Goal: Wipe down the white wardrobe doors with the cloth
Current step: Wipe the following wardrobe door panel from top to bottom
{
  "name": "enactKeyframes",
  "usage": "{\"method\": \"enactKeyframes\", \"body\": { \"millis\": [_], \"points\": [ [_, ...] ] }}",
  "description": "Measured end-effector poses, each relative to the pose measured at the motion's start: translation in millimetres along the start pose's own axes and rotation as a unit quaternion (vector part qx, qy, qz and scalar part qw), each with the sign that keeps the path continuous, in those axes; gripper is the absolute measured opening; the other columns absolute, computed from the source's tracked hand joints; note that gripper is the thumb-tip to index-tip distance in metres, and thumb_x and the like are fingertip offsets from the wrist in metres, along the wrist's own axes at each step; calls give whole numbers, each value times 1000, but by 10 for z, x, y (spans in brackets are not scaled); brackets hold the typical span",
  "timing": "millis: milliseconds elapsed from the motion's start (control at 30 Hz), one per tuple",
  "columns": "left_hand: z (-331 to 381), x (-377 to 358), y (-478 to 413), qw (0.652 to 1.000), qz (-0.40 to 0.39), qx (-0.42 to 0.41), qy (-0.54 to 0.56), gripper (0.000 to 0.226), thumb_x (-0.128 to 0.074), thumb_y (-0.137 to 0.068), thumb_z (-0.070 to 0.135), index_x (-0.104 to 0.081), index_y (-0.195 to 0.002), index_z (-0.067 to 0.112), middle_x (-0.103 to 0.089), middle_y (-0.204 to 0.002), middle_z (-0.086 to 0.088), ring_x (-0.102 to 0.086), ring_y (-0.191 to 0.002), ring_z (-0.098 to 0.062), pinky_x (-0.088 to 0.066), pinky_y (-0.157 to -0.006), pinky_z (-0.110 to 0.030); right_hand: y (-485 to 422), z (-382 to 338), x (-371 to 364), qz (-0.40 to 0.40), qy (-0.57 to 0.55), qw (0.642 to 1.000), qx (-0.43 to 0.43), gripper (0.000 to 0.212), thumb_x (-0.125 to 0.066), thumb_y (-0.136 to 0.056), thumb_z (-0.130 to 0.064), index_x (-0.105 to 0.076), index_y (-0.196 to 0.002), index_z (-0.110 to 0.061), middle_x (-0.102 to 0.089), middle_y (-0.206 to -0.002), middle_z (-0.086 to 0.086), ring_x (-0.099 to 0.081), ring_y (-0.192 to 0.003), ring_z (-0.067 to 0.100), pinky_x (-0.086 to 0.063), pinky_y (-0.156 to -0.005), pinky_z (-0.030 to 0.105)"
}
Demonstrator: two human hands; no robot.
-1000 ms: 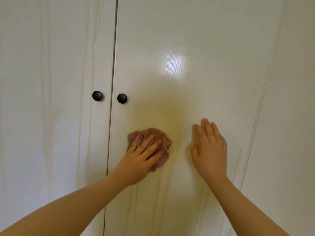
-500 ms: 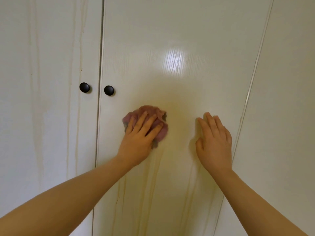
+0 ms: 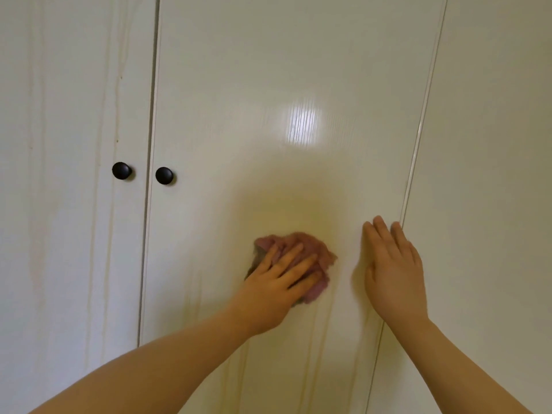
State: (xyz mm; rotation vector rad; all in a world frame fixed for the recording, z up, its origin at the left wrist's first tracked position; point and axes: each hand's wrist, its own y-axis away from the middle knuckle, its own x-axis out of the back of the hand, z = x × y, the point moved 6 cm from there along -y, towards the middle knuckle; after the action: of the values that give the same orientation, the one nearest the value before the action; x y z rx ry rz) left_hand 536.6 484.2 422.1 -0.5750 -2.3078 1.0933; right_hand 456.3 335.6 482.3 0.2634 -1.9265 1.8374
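Pink cloth (image 3: pixel 301 239) lies pressed under straight fingers (image 3: pixel 294 256) of left hand (image 3: pixel 270 289).

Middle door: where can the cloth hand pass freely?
Free: the white middle door above the crumpled pink cloth, and left toward the round black knob. Crowded: rightward, where the right hand rests flat beside the seam.

left hand (image 3: pixel 273 289) pressing cloth (image 3: pixel 321 253), perhaps pinkish
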Motion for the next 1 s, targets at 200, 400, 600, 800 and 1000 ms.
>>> {"method": "enactKeyframes", "body": {
  "millis": [200, 400, 600, 800, 1000],
  "points": [
    [-219, 87, -320, 997, 14, 51, -46, 43, -46, -83, 18, -51, -126, 18, -57, -132, -9, -39, -129, -32, -25, -108, -50, -15, 178, 78, -18, -10, 1000, -15, 59, -33, -78, 0, -42, -136, -4, -39, -143, 15, -34, -133, 36, -30, -105, 48],
    [323, -101, -335, 997, -17, -71, -10, 45, -42, -82, 16, -63, -122, 19, -57, -133, -6, -36, -131, -31, -21, -109, -54, -15, 189, 75, -103, -67, 992, -33, 68, -31, -86, 12, -11, -147, -10, 0, -156, 3, 6, -143, 19, 2, -109, 20],
    [18, 15, -661, 999, 32, 35, -24, 40, -48, -83, 17, -61, -121, 16, -58, -131, -10, -39, -128, -31, -28, -105, -53, 31, 281, 98, -128, -82, 988, -21, 74, -25, -85, 16, -5, -148, -18, 15, -143, -17, 14, -137, 2, 11, -95, -1],
    [287, -156, -394, 989, -23, -148, -8, 46, -45, -84, 21, -56, -129, 19, -55, -135, -6, -34, -132, -30, -17, -113, -51, 106, 425, 103, -110, -211, 969, -65, 66, -28, -89, 11, -11, -147, -17, -2, -142, -19, -1, -134, -5, 2, -102, 0],
    [170, -72, -733, 1000, 23, 13, -8, 46, -46, -82, 18, -52, -128, 17, -55, -134, -9, -36, -132, -31, -18, -112, -52, 199, 438, 82, -104, -238, 963, -73, 64, -27, -91, 9, -11, -147, -17, -6, -140, -20, -5, -132, -6, 3, -98, -6]
  ]
}}
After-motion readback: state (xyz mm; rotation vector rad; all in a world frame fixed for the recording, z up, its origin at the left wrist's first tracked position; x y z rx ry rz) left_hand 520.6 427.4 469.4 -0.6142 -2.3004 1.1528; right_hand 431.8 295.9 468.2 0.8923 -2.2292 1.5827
